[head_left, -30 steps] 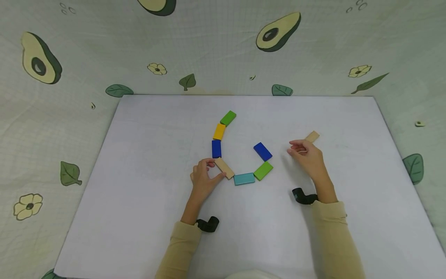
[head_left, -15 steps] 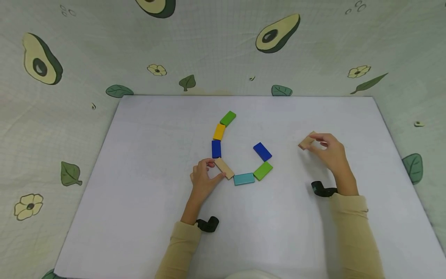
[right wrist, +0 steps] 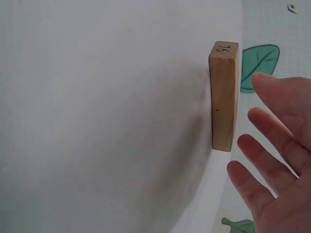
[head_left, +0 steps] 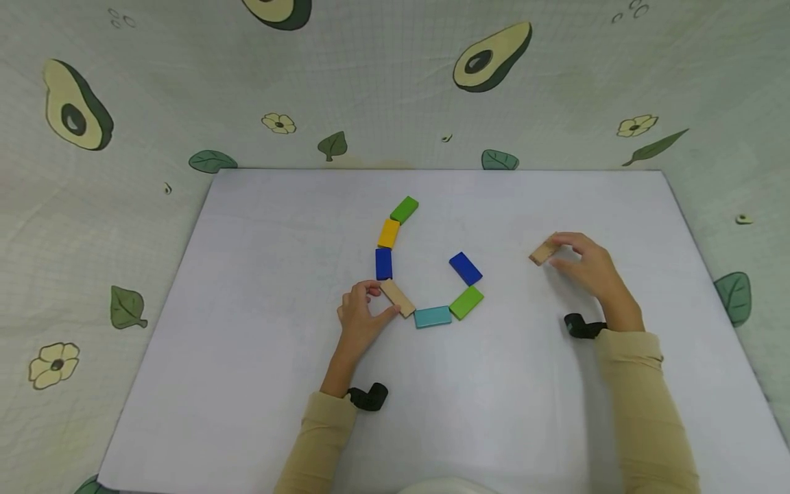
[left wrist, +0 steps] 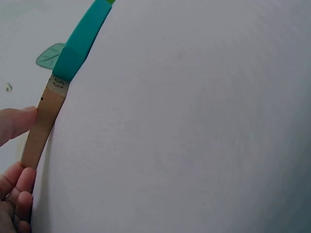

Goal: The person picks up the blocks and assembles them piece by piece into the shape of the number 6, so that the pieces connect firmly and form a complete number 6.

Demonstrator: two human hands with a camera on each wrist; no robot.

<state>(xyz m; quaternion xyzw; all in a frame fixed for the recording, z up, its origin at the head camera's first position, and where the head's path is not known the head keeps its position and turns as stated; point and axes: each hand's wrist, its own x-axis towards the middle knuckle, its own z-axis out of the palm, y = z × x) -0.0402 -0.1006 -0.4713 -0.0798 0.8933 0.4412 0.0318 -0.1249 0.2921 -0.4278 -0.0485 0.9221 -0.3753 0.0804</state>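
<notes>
roughly at the centre of the head view, the left hand (head_left: pixel 359 321) holds a pale wooden rectangular block (head_left: pixel 398 298) lying flat, thumb near its lower end and fingertips at its upper end. in the left wrist view, dark marks show on the end face beside a flat turquoise block (head_left: pixel 433 317). from there, in the head view, a light green block (head_left: pixel 466 302) and a royal blue block (head_left: pixel 465 268) bend up to the right; above the held block, a dark blue block (head_left: pixel 383 263), a yellow block (head_left: pixel 388 233) and a grass green block (head_left: pixel 404 209) rise in a curve. right of centre, the right hand (head_left: pixel 595 271) is beside a second wooden block (head_left: pixel 540 252), which lies tilted on the white tabletop (head_left: pixel 278 240); in the right wrist view its fingers are spread wide, holding nothing. avocado-printed cloth (head_left: pixel 382 62) fills the top of the head view.
</notes>
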